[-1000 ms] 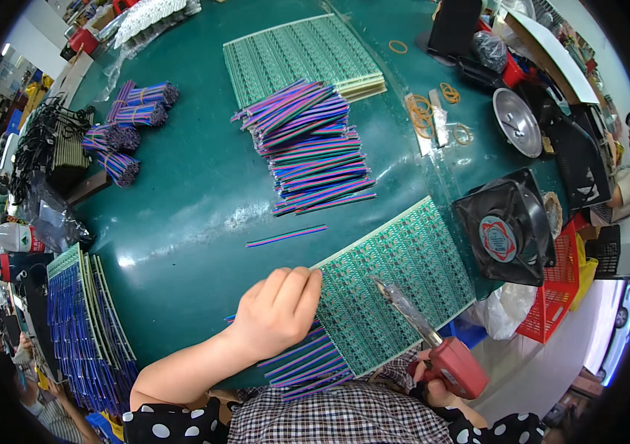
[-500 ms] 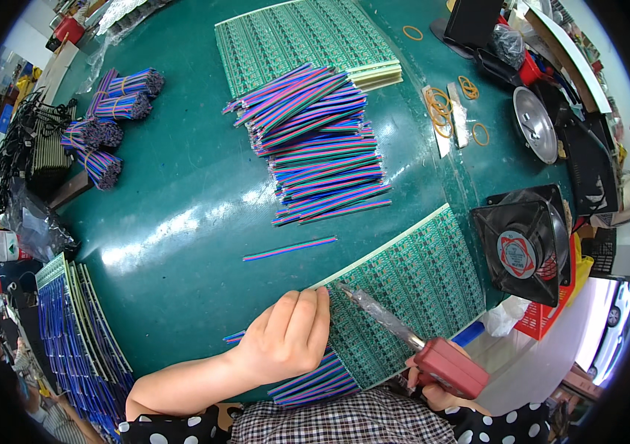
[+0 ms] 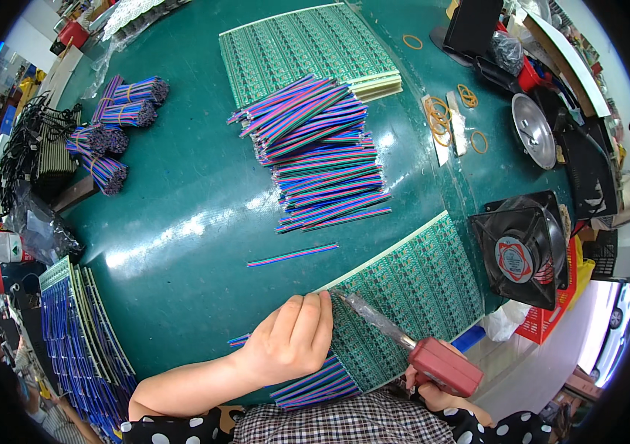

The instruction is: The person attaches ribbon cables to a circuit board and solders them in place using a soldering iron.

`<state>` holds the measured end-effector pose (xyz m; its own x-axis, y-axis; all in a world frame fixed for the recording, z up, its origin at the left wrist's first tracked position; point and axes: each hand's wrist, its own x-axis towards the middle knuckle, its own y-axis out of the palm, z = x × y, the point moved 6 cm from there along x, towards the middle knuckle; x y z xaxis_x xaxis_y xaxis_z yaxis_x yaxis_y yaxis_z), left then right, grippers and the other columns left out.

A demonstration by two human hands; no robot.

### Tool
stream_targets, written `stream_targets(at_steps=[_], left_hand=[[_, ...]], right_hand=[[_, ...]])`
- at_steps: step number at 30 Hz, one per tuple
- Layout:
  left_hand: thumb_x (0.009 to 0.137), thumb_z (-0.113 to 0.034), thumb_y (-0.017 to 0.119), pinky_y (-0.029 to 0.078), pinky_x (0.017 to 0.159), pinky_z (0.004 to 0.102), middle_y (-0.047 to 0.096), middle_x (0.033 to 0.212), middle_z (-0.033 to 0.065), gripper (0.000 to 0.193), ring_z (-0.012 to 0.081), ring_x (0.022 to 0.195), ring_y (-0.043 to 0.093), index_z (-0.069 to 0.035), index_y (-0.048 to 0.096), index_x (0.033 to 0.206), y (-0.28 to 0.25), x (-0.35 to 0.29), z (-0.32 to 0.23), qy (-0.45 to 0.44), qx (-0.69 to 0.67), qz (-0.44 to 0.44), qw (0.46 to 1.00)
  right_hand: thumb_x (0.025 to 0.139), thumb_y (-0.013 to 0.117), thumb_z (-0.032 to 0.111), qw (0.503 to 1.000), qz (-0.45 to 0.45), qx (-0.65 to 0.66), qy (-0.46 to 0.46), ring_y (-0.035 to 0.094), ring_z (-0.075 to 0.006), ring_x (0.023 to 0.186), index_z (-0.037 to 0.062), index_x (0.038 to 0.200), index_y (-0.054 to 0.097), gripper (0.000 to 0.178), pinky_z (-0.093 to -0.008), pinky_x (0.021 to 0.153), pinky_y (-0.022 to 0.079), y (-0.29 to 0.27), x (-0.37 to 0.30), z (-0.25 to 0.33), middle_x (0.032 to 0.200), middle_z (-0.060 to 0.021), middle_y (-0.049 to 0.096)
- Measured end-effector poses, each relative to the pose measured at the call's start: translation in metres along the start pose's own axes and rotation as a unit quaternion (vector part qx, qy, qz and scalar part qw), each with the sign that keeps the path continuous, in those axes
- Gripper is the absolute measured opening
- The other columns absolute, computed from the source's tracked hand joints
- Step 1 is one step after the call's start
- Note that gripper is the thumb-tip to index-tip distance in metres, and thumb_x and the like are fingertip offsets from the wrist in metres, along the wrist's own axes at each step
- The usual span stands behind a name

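My left hand point(image 3: 290, 337) is closed in a pinch at the left edge of a green circuit board panel point(image 3: 411, 288). The colored end of a ribbon cable point(image 3: 239, 340) pokes out beside that hand; its other end is hidden by the fingers. My right hand point(image 3: 433, 392) grips a soldering iron point(image 3: 444, 366) by its dark red handle. The iron's wrapped shaft slants over the panel, with its tip close to my left fingertips. Several ribbon cables point(image 3: 319, 386) lie along the panel's lower left edge. A single cable point(image 3: 293, 255) lies on the table above my left hand.
Loose ribbon cables point(image 3: 322, 159) are heaped before stacked panels point(image 3: 307, 48). Banded cable bundles point(image 3: 126, 115) lie far left; wired panels point(image 3: 82, 333) stand near left. At right are a black fan point(image 3: 518, 251), a metal dish point(image 3: 533, 122) and rubber bands point(image 3: 437, 122).
The whole view has shifted slightly, so most things sit a little lower. The soldering iron's handle has moved slightly left; its tip stays by my left fingertips. Both hands keep their hold.
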<state>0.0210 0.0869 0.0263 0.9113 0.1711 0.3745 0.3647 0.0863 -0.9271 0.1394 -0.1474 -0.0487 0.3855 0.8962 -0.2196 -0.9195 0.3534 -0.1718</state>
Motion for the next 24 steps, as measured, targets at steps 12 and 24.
stream_targets(at_steps=[12, 24], left_hand=[[0.067, -0.004, 0.064, 0.051, 0.054, 0.0222, 0.059, 0.083, 0.0107, 0.026, 0.0186, 0.07, 0.061, 0.005, 0.067, 0.091, 0.001, 0.0, -0.005, 0.033, 0.034, 0.014, 0.999], [0.067, -0.004, 0.064, 0.051, 0.055, 0.023, 0.06, 0.083, 0.0113, 0.027, 0.0192, 0.071, 0.062, 0.007, 0.066, 0.092, 0.002, 0.0, -0.009, 0.051, 0.054, 0.017, 0.997]], right_hand=[[0.075, 0.08, 0.017, 0.995, -0.026, 0.098, -0.013, 0.069, -0.0175, 0.064, -0.001, 0.135, 0.04, 0.075, -0.0279, 0.056, 0.053, 0.002, 0.012, 0.02, 0.076, -0.0108, 0.069], [0.072, 0.081, 0.016, 0.972, -0.004, -0.173, -0.161, 0.069, -0.0156, 0.064, -0.0061, 0.126, 0.049, 0.067, -0.0256, 0.057, 0.054, 0.0, 0.02, 0.042, 0.076, -0.0073, 0.07]])
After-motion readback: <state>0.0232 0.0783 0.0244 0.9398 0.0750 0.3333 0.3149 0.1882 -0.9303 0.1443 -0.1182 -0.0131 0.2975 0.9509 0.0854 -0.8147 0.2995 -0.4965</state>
